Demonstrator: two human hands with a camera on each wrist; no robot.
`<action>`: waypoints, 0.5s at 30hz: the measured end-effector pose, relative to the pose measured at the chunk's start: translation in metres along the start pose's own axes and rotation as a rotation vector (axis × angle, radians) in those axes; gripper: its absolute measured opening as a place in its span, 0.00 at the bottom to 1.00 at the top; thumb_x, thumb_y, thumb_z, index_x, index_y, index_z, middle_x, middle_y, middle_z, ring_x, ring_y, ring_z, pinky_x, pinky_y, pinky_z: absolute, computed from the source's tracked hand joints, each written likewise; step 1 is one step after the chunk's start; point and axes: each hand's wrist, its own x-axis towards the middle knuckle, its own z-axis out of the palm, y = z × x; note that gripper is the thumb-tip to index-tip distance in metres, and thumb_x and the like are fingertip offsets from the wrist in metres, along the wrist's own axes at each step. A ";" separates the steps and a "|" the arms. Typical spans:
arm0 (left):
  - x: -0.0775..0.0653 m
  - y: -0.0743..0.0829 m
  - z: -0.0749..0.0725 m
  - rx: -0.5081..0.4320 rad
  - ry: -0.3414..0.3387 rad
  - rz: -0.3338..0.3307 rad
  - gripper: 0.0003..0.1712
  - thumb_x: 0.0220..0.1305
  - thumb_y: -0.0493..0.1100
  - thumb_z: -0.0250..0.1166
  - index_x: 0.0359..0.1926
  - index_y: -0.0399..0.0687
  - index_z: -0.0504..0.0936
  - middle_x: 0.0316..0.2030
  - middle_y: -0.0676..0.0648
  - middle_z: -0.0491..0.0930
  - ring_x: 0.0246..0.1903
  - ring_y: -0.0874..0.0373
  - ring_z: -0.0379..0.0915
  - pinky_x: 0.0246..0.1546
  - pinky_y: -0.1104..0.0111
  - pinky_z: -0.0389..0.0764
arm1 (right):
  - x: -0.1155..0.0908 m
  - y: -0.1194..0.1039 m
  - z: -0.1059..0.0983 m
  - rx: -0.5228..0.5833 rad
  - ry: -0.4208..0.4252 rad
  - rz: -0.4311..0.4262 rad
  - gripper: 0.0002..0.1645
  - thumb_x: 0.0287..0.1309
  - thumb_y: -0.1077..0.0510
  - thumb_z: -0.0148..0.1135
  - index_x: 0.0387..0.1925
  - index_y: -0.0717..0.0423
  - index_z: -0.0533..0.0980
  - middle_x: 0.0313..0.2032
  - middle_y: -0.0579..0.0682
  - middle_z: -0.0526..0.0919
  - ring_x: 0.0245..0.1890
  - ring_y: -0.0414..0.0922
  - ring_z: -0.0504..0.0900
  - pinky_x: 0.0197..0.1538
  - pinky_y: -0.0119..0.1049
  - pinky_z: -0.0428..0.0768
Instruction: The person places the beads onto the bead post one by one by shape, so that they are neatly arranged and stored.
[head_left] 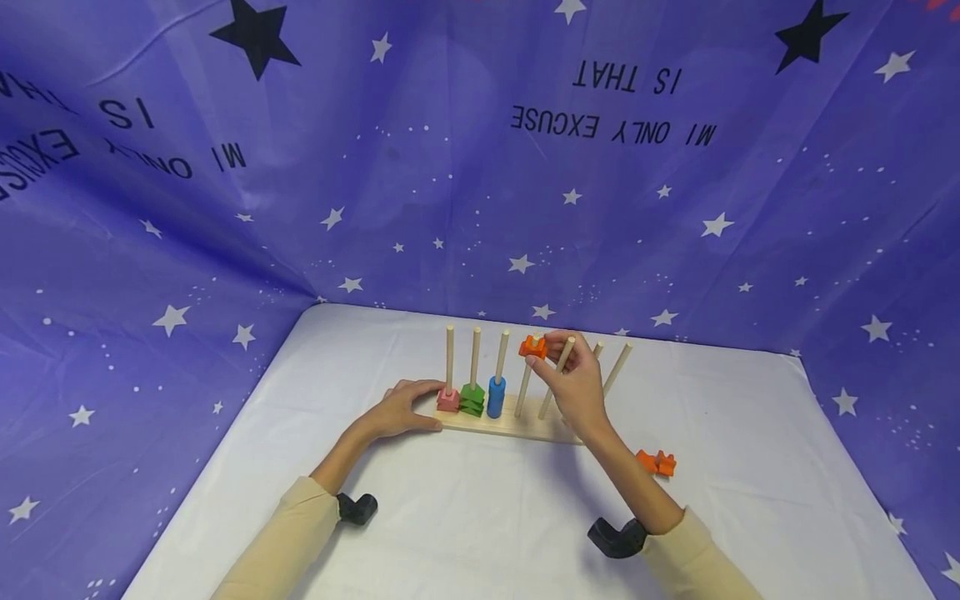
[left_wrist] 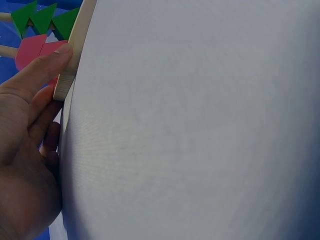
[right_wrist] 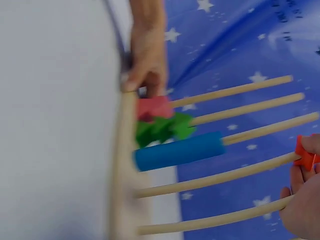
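Note:
A wooden peg board [head_left: 517, 428] with a row of upright pegs stands on the table. My left hand [head_left: 397, 410] holds its left end, the thumb [left_wrist: 62, 50] at the near edge and the fingers around the far side. Pink pieces [head_left: 447, 401] sit on the first peg, green pieces [head_left: 472, 400] on the second and blue pieces [head_left: 496, 397] on the third. At the top of the fourth peg [right_wrist: 215, 176], my right hand [head_left: 577, 387] pinches an orange notched piece [head_left: 533, 347] between thumb and fingers. The peg's tip shows in the piece's hole.
More orange pieces [head_left: 656, 463] lie on the white table [head_left: 465, 517] beside my right forearm. Bare pegs [head_left: 617, 369] rise from the board's right part, behind my right hand. A purple star-patterned cloth [head_left: 480, 192] hangs behind and at both sides.

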 end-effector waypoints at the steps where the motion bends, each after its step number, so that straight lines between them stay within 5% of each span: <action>1: 0.000 0.000 0.000 0.003 0.000 0.001 0.44 0.54 0.53 0.76 0.70 0.49 0.72 0.67 0.44 0.70 0.62 0.46 0.62 0.62 0.46 0.59 | -0.002 0.007 0.001 0.001 0.006 0.023 0.22 0.56 0.65 0.73 0.50 0.66 0.74 0.46 0.59 0.80 0.48 0.50 0.79 0.56 0.40 0.76; 9: 0.000 0.001 -0.001 0.004 0.004 0.005 0.43 0.54 0.53 0.76 0.70 0.49 0.72 0.67 0.43 0.70 0.62 0.46 0.62 0.63 0.45 0.58 | -0.027 0.076 0.009 -0.042 -0.090 0.226 0.19 0.55 0.68 0.71 0.48 0.67 0.76 0.43 0.59 0.83 0.46 0.53 0.80 0.45 0.30 0.77; 15: -0.001 0.002 -0.001 0.010 0.001 0.014 0.43 0.54 0.53 0.75 0.70 0.48 0.72 0.67 0.43 0.70 0.62 0.45 0.62 0.63 0.45 0.58 | -0.034 0.092 0.011 -0.124 -0.113 0.253 0.16 0.55 0.68 0.71 0.46 0.62 0.78 0.42 0.56 0.85 0.46 0.51 0.81 0.50 0.36 0.77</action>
